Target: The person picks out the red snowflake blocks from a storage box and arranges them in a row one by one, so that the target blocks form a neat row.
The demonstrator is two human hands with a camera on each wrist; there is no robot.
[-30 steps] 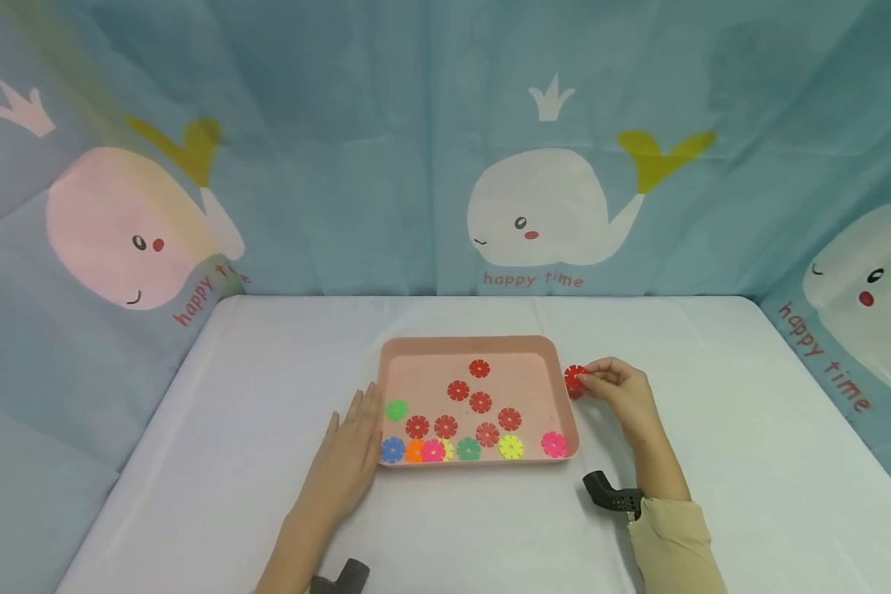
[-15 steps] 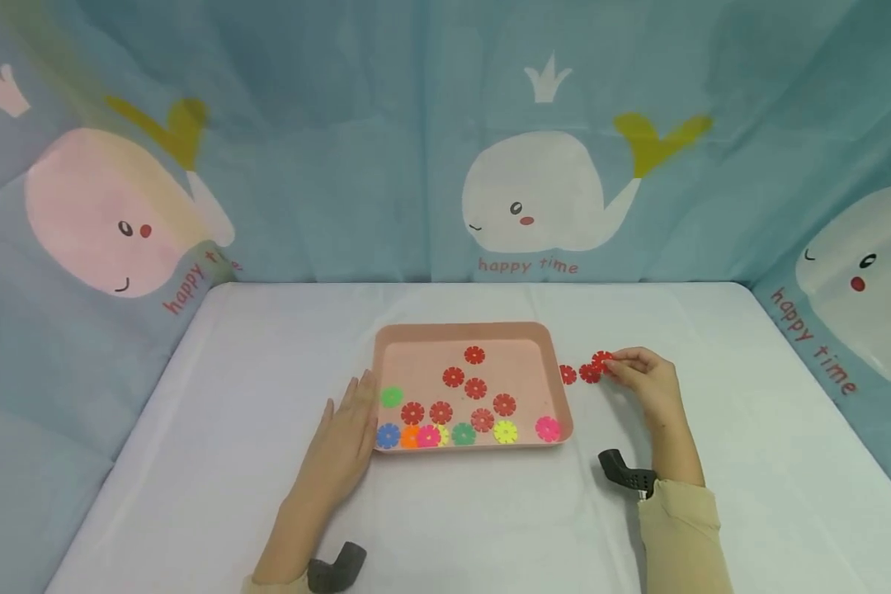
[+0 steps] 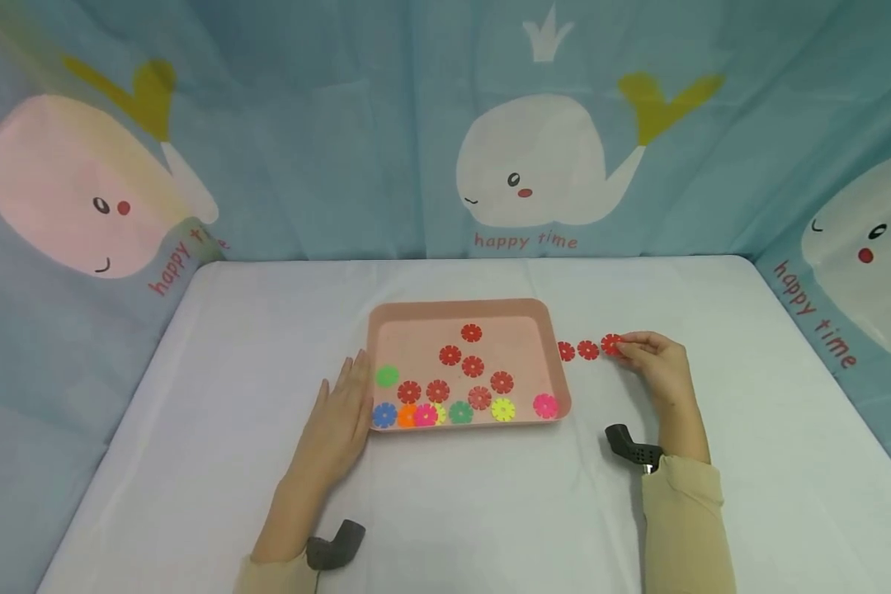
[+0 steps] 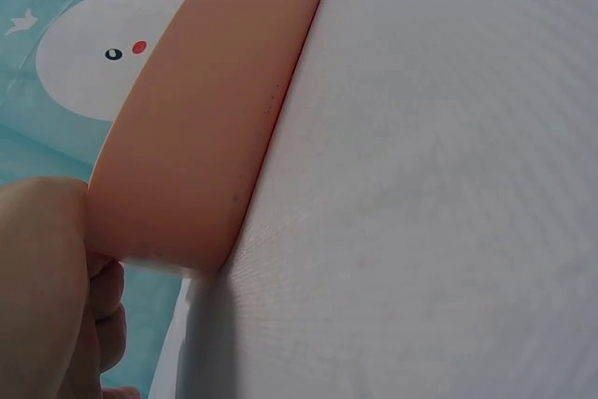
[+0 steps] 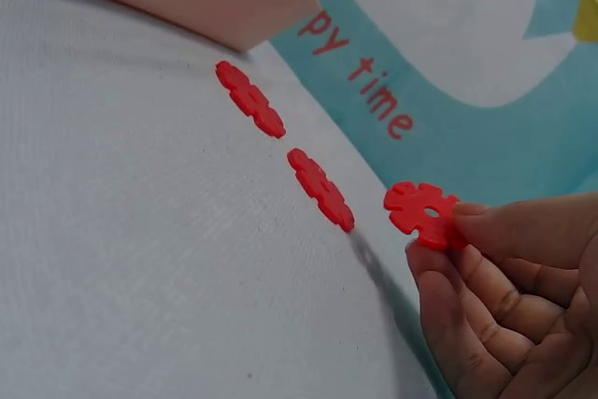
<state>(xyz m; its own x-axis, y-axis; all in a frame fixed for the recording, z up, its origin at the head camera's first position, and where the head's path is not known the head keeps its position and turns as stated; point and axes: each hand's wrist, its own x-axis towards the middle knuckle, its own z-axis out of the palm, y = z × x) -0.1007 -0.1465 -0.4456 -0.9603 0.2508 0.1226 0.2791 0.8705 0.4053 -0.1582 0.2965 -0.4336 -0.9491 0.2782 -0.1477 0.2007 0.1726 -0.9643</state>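
A red snowflake disc (image 5: 417,214) is pinched between the thumb and fingers of my right hand (image 3: 659,363), held just above the table right of the tray. Two more red snowflake discs lie flat in a row between it and the tray: a nearer disc (image 5: 320,191) and a farther disc (image 5: 249,100) beside the tray wall. My left hand (image 3: 334,421) rests with straight fingers against the left side of the pink tray (image 3: 456,310). In the tray lie several red discs (image 3: 450,355), with blue, orange, pink, yellow and green ones mostly along its near edge.
A white cloth covers the table (image 3: 460,511). Behind it hangs a blue curtain (image 3: 327,148) printed with whales. Each wrist wears a black camera mount, such as the right one (image 3: 634,450).
My right hand has moved right, away from the tray, leaving two red discs apart in a row and keeping one in its fingers. The left hand stays against the tray.
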